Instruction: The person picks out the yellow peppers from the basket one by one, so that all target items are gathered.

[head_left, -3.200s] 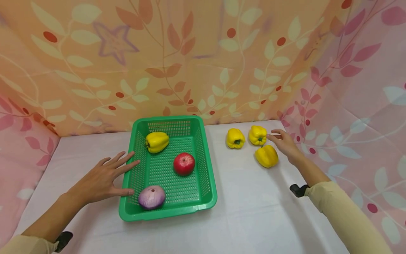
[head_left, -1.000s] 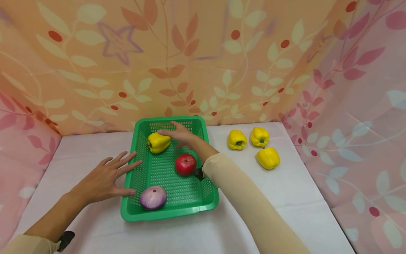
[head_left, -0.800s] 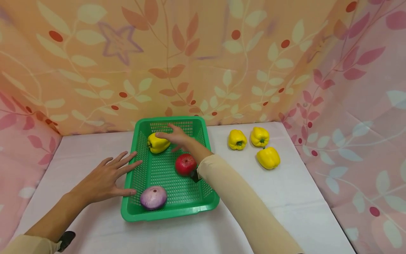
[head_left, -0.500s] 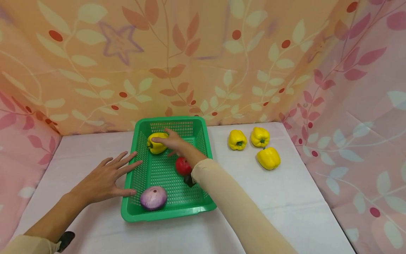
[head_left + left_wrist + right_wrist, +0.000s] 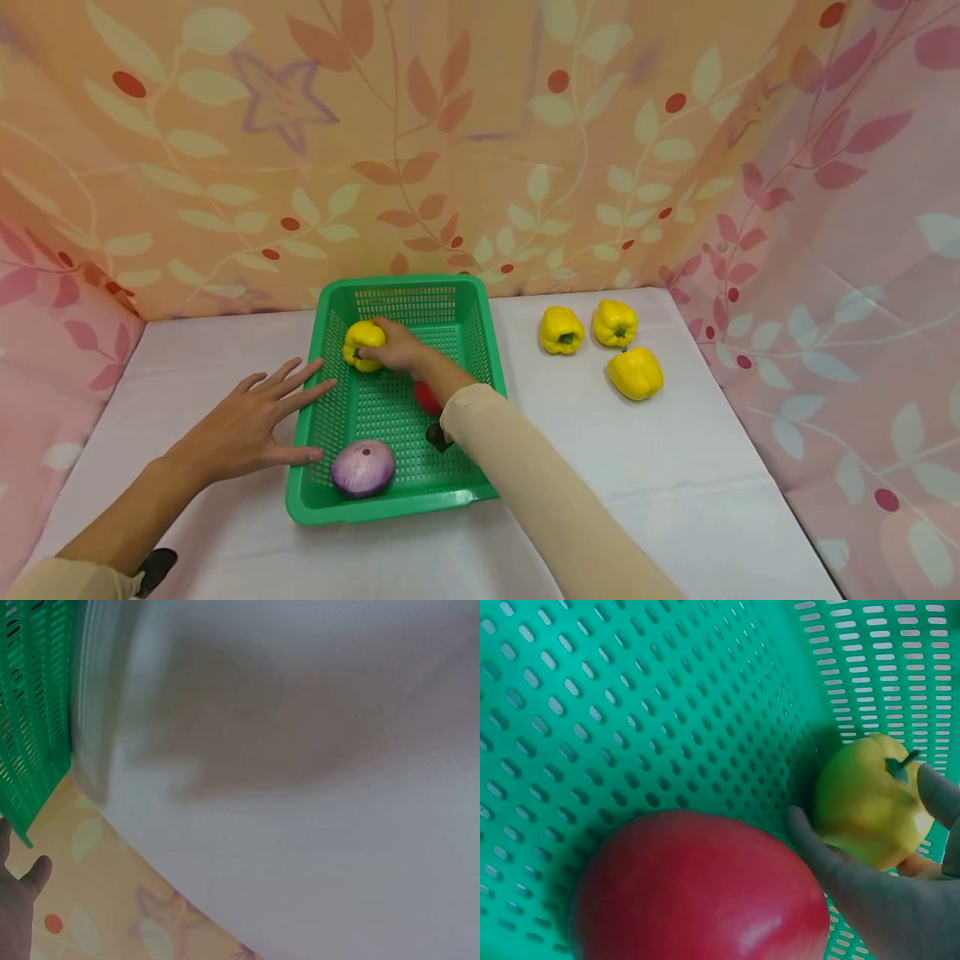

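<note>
Staged recording booth, not a real kitchen or shop. Floral fabric backdrop point(image 5: 465, 150), orange with leaf-and-berry print, hangs behind the counter point(image 5: 675, 467); pink leaf-print cloth point(image 5: 840, 250) closes the right side, more pink cloth point(image 5: 45, 350) on the left. Counter is draped in plain white cloth, no furniture or appliances in sight. Props only: green plastic basket point(image 5: 480, 333) holding glossy toy-like produce, three identical yellow peppers point(image 5: 613, 348) laid out beside it. Even, flat lighting. Left wrist view shows the same white cloth and orange print at the counter edge.
</note>
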Tool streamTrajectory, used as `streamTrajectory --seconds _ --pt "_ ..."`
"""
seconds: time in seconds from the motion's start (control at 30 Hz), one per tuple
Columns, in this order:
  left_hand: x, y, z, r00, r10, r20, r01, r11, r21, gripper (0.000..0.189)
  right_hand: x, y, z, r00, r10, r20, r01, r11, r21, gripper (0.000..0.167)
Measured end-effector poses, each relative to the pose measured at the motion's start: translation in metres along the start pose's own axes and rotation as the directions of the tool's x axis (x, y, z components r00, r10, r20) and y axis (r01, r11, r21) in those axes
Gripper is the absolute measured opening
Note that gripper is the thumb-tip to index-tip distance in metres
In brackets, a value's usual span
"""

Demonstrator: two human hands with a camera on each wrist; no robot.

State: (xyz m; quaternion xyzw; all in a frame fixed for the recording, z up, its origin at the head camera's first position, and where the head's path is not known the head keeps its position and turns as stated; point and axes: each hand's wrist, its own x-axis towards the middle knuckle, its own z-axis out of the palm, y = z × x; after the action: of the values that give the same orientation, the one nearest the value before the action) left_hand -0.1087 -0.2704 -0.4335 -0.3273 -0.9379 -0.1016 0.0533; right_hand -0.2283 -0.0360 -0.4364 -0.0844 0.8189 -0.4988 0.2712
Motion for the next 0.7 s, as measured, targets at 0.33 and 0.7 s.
streamTrajectory --seconds 0.33,0.7 --pt "0.000 0.000 0.000 1.000 0.017 -0.022 -0.017 1.000 0.005 0.093 0.000 -0.001 0.005 0.999 -0.036 -0.007 0.035 0.997 -0.073 0.061" --pt "0.000 0.002 -0.001 1.000 0.011 -0.016 -0.011 1.000 0.003 0.093 -0.015 -0.009 -0.009 0.998 -0.037 0.046 0.042 0.994 -0.096 0.063"
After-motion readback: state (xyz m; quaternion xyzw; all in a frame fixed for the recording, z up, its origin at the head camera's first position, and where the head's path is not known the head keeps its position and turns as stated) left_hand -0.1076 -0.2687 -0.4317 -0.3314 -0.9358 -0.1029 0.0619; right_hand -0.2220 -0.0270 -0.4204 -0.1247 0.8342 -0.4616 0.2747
